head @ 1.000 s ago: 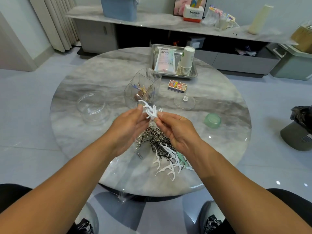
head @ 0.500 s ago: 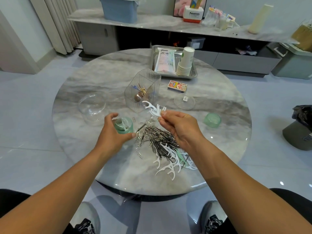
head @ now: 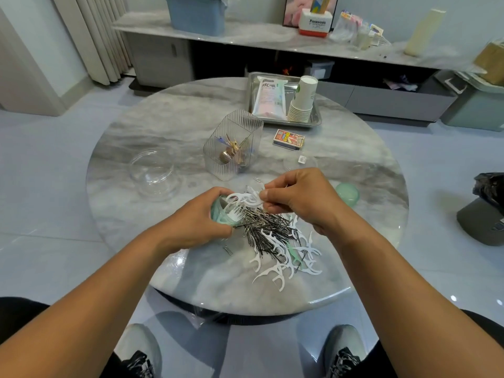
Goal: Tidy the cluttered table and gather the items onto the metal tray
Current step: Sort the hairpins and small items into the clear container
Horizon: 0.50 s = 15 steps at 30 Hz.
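Right hand pinched floss picks, tips pointing left into green cup tilted in left hand's grip.

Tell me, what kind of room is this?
Probably a living room at home. There is a round marble table, a long low cabinet by the wall with boxes on it, and curtains in the corner.
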Available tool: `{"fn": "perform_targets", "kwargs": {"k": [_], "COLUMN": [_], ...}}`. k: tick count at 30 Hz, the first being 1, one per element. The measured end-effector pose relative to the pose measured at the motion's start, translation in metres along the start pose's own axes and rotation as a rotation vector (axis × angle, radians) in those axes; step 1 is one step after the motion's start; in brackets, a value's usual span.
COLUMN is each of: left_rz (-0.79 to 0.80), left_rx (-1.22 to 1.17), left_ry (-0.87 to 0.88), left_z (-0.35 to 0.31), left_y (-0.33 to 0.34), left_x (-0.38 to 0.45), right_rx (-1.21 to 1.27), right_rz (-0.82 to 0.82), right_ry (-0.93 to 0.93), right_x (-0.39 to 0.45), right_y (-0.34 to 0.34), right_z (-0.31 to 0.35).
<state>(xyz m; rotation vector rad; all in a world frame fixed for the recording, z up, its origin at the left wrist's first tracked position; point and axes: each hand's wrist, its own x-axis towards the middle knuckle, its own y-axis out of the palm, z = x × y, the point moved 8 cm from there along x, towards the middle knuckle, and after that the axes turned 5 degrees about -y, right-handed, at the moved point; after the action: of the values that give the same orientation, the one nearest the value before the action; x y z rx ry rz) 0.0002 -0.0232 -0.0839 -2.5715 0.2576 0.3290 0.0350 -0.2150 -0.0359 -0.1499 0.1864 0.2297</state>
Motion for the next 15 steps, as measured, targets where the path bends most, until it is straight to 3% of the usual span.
{"fn": "perform_targets", "kwargs": {"k": [3, 9, 15], "left_rz": [-0.006, -0.011, -0.03], "left_rx": [0.031, 0.324, 0.075], "left_ry": [-0.031, 0.123, 0.134], "left_z": [0.004, -0.009, -0.012], "left_y": [-0.003, 0.018, 0.025], "left_x": [0.001, -0.001, -0.002], "right_rx": [-0.033, -0.096, -0.123], "right_rz": [0.014, 0.059, 0.088], "right_ry": [0.055, 0.106, 0.094], "right_x": [-0.001, -0.002, -0.001], "right_y": [-0.004, 0.012, 0.021], "right_z": [-0.003, -0.011, -0.018]}}
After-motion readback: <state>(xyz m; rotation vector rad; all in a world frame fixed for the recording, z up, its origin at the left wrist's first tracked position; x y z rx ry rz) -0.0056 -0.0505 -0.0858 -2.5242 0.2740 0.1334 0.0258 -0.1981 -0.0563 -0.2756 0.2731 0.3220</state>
